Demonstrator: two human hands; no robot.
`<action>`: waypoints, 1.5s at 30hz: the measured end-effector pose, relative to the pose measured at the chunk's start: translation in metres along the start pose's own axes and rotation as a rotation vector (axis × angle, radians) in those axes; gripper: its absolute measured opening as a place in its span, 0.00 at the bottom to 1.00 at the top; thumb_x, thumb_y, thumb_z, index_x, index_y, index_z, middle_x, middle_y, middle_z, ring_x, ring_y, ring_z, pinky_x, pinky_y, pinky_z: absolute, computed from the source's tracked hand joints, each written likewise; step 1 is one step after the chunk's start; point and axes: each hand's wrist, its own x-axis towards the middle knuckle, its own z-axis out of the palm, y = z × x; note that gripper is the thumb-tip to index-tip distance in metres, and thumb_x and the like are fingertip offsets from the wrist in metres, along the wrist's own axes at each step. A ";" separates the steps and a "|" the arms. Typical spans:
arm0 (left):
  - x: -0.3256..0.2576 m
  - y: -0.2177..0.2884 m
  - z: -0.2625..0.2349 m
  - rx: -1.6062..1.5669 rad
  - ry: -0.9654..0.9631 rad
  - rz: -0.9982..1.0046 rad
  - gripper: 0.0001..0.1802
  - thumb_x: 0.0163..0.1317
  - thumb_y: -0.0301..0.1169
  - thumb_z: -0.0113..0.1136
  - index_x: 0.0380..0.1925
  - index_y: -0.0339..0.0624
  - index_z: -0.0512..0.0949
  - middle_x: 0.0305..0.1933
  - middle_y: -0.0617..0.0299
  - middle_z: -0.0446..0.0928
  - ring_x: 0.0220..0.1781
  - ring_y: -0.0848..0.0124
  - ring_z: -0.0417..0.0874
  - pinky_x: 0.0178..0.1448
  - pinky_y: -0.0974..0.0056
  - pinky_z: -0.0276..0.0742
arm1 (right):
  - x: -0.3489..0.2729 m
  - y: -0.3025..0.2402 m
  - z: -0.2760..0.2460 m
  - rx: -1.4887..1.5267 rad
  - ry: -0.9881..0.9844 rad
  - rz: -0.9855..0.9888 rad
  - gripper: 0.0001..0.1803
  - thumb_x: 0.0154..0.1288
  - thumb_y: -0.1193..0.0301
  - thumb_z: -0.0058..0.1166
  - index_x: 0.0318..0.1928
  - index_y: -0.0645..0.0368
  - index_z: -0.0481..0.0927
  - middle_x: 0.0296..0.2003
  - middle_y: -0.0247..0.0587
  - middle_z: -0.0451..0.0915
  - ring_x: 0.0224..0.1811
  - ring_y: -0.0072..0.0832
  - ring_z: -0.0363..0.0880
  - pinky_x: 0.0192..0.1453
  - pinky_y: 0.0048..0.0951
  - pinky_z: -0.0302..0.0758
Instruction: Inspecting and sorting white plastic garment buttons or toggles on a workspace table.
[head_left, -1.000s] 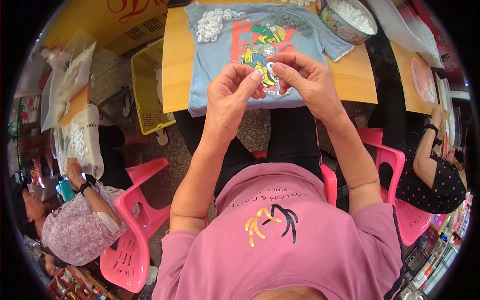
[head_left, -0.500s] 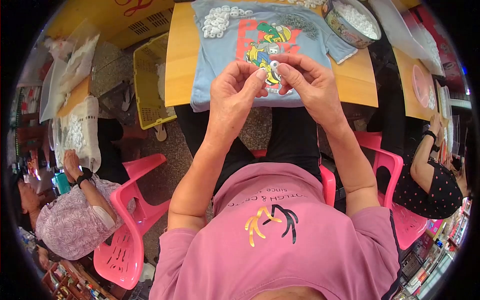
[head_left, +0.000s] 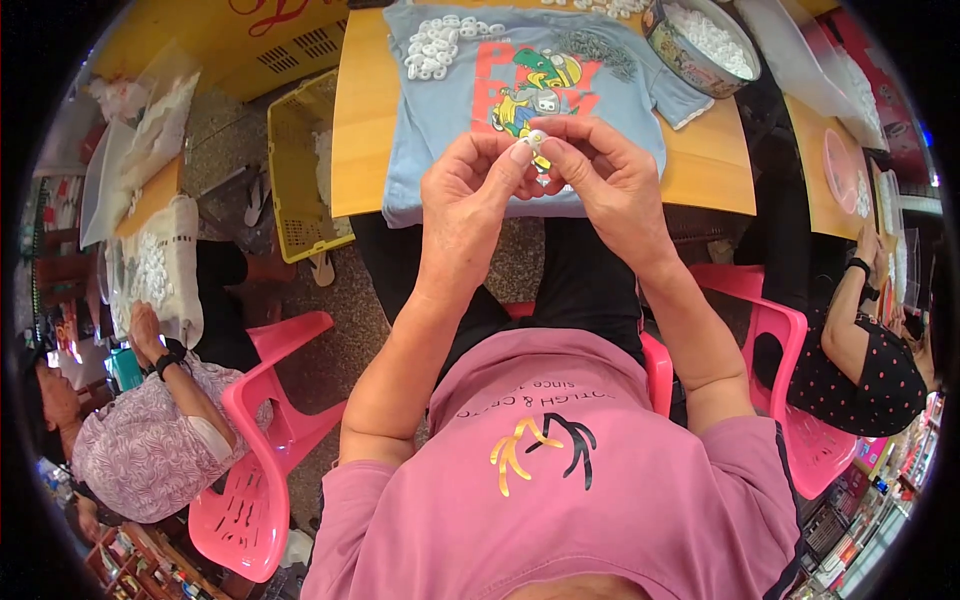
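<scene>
A wooden table (head_left: pixel 360 120) fills the top of the view, and everything else sits relative to it. Spread flat across its middle is a light blue T-shirt (head_left: pixel 440 150) with a bright cartoon print, laid out, it seems, as a soft working mat so that small parts do not roll off. On the shirt's far left part lies a heap of small white pieces (head_left: pixel 435 48); at the table's far right corner stands a round metal bowl (head_left: pixel 668 40) holding more of the same, within easy reach of the right arm. A yellow plastic crate (head_left: pixel 295 180) stands on the floor just off the table's left edge. Pink plastic chairs flank the table's near side: one chair (head_left: pixel 265 420) to the left, beside a seated person in a lilac patterned top (head_left: pixel 150 450).

Above the table's near edge, over the shirt, the left hand (head_left: pixel 465 195) and right hand (head_left: pixel 610 175) meet. Their thumbs and forefingers are pinched together on one small white piece (head_left: pixel 537 138), held up between both hands, close to the body, probably so the fingertips can press or fit it; what exactly it is I cannot make out at this size
</scene>
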 end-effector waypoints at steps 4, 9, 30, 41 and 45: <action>-0.002 0.002 -0.001 -0.057 0.005 -0.034 0.08 0.66 0.27 0.60 0.37 0.32 0.77 0.31 0.57 0.81 0.31 0.73 0.82 0.38 0.70 0.78 | 0.002 0.006 -0.002 -0.016 0.008 -0.041 0.13 0.69 0.75 0.54 0.52 0.65 0.79 0.37 0.33 0.81 0.34 0.16 0.77 0.39 0.19 0.77; 0.000 -0.001 -0.001 -0.064 0.006 -0.019 0.07 0.66 0.27 0.60 0.37 0.31 0.77 0.31 0.55 0.82 0.31 0.72 0.83 0.38 0.69 0.80 | 0.004 0.011 -0.002 -0.103 -0.004 -0.106 0.12 0.69 0.76 0.54 0.51 0.65 0.80 0.40 0.35 0.82 0.37 0.18 0.79 0.42 0.20 0.78; 0.008 -0.026 -0.006 0.085 -0.238 0.264 0.25 0.75 0.45 0.42 0.51 0.33 0.77 0.60 0.55 0.70 0.60 0.69 0.71 0.60 0.65 0.69 | 0.001 0.012 0.003 0.672 -0.157 0.236 0.34 0.69 0.75 0.55 0.71 0.57 0.55 0.42 0.38 0.80 0.38 0.20 0.78 0.44 0.23 0.78; 0.003 -0.040 -0.009 -0.128 -0.250 0.377 0.23 0.73 0.45 0.48 0.44 0.34 0.79 0.53 0.55 0.76 0.68 0.59 0.66 0.68 0.55 0.64 | -0.002 0.009 0.019 0.646 -0.140 0.165 0.36 0.66 0.76 0.58 0.70 0.59 0.56 0.45 0.31 0.74 0.44 0.15 0.73 0.43 0.17 0.71; 0.009 -0.042 -0.018 -0.162 -0.272 0.317 0.22 0.72 0.45 0.49 0.44 0.35 0.80 0.52 0.55 0.77 0.65 0.61 0.68 0.67 0.58 0.64 | 0.002 0.015 0.024 0.618 -0.117 0.133 0.34 0.67 0.75 0.57 0.70 0.59 0.57 0.46 0.32 0.74 0.44 0.16 0.73 0.44 0.18 0.72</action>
